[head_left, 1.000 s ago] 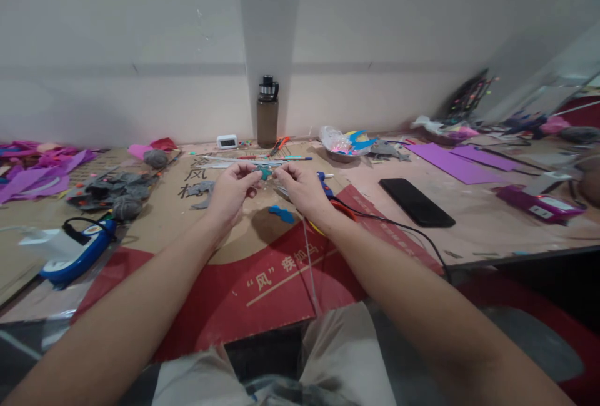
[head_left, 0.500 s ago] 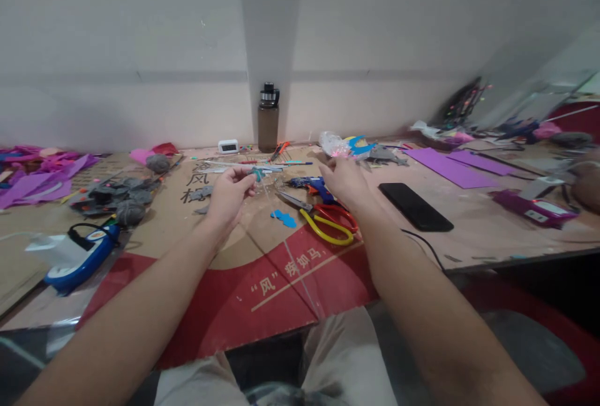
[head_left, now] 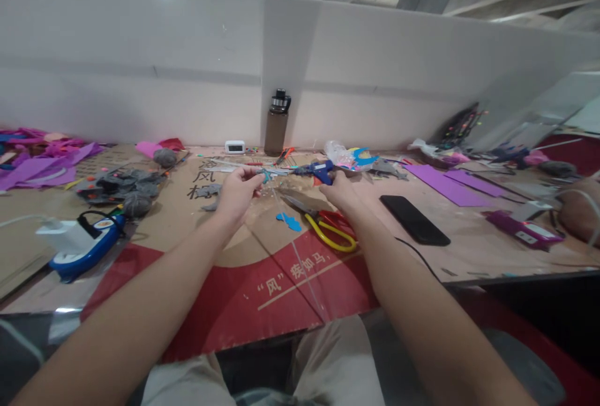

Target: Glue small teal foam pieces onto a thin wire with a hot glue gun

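Observation:
My left hand (head_left: 240,192) pinches a small teal piece (head_left: 267,176) between thumb and fingertips, above the cardboard sheet (head_left: 234,240). What the piece is, I cannot make out. My right hand (head_left: 341,188) is closed around the handle of a blue hot glue gun (head_left: 322,172), whose nozzle points left toward the teal piece. Below the gun lie scissors (head_left: 330,234) with one yellow and one red handle, blades slightly apart. A flat blue cut-out (head_left: 289,222) rests on the cardboard between my hands. Grey cut-outs (head_left: 209,192) are beside my left hand, partly hidden by it.
A dark bottle (head_left: 277,125) and a small white clock-like device (head_left: 235,147) stand by the partition. A black phone (head_left: 415,220) and purple sheets (head_left: 445,185) lie to the right. On the left are a blue power strip (head_left: 89,250) and grey craft pieces (head_left: 119,187).
My right hand has closed on the glue gun and raised it from beside the scissors, turning its nozzle left. My left hand still pinches the teal piece. The camera view has shifted slightly.

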The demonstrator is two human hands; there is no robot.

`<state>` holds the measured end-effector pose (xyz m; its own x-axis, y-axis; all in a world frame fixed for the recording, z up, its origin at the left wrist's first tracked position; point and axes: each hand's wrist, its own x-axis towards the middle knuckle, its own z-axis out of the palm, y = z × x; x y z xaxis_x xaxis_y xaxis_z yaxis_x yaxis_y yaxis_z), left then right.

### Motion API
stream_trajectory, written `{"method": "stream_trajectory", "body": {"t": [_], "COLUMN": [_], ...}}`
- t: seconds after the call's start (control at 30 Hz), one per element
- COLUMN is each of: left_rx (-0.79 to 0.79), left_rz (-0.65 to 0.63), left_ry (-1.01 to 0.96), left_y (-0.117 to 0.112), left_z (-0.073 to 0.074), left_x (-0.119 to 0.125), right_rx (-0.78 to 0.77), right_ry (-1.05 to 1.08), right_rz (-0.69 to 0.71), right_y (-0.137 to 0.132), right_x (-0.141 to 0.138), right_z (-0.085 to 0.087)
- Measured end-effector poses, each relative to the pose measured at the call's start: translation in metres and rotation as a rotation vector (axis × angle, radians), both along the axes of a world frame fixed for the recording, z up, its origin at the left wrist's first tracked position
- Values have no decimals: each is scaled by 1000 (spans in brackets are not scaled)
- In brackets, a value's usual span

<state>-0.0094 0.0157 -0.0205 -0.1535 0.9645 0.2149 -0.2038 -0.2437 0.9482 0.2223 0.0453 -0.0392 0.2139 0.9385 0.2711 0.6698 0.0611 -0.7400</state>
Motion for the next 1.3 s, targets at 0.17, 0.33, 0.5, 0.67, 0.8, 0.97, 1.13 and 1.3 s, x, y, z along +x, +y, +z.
{"method": "stream_trajectory", "body": {"t": [0.17,0.33,0.5,0.67,0.8,0.97,1.13,1.3], "left_rx": [-1,-16,-10,-10,11,25,36,44], "left_rz": [12,41,34,59,56,50,45,42], "left_ry": [20,12,8,-22,-34,-43,-37,-26], "left_y": [4,6,5,3,4,5,4,4], "left_z": [-5,-5,-1,0,-1,-1,-1,-1], "left_x": [-3,-5,-4,-4,-4,-4,-4,-4], "right_rx": [12,71,112,128,175,211,206,214], "right_ry": [341,564,490,349,225,175,159,168], "right_rz": [197,454,553,586,560,547,558,559], "right_y": [-13,-29,-40,-40,-38,-39,-39,-41], "right_x": [-18,-30,-31,-32,-32,-33,-34,-34], "right_z": [13,21,28,26,21,21,21,23]}}
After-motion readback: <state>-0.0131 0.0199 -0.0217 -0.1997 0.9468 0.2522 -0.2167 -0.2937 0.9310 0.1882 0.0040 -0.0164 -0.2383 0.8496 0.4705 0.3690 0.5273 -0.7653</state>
